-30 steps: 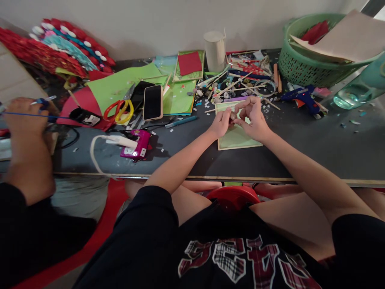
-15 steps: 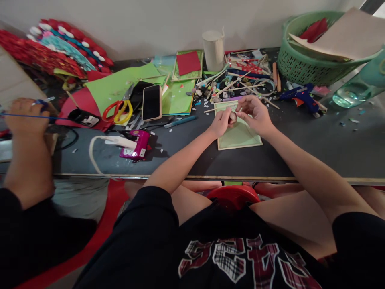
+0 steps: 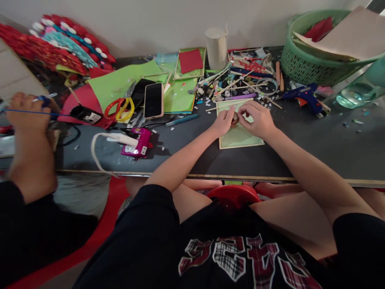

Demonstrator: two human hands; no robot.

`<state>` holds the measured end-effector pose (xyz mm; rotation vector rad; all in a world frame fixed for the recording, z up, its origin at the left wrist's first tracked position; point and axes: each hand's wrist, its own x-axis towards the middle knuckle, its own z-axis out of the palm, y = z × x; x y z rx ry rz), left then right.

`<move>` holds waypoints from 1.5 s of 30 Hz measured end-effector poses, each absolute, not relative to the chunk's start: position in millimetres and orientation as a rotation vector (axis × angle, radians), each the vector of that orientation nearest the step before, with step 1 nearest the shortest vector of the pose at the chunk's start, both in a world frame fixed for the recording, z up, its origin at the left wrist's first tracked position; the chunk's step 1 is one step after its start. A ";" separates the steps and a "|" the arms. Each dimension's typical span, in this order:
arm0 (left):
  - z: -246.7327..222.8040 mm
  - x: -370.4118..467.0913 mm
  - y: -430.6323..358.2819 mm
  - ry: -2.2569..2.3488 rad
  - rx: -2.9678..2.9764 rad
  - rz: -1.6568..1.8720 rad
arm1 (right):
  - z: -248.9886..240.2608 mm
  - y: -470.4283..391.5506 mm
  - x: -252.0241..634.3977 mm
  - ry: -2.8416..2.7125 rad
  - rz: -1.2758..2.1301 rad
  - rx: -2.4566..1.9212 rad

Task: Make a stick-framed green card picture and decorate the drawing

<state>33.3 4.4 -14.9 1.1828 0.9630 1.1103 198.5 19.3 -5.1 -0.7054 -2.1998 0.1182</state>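
My left hand is closed on a small, round brown stone-like object; the fingers hide part of it. My right hand meets it from the other side, thumb and forefinger pinched at its edge. Whether something smaller sits between those right fingertips is too small to tell. Both hands are over a pale green panel edged with thin, light strips, which lies flat on the dark table. Just behind the panel are a purple stick and a pile of small pebbles and beads.
Left of the hands lie a phone, scissors, a blue pen and a magenta power adapter. A glue gun, water bottle and green basket stand right. Another person's limb is far left.
My right hand's fingers have closed in on the brown stone-like object from a more raised, spread pose. The whole view has shifted slightly.
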 end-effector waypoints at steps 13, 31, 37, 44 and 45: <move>-18.7 32.4 3.4 1.040 1.349 1.021 | -10.8 22.1 200.0 -2.378 0.016 -0.731; -6.9 31.8 1.0 0.906 1.328 1.085 | -7.5 22.5 205.7 -2.082 0.318 -0.651; -8.8 31.1 1.8 0.911 1.234 1.076 | -10.5 25.6 200.4 -2.029 0.315 -0.611; -20.2 29.6 6.8 0.920 1.315 1.098 | -10.7 22.4 199.1 -2.147 0.231 -0.637; -22.5 29.1 7.6 0.929 1.339 1.102 | -11.0 22.1 198.7 -2.171 0.206 -0.640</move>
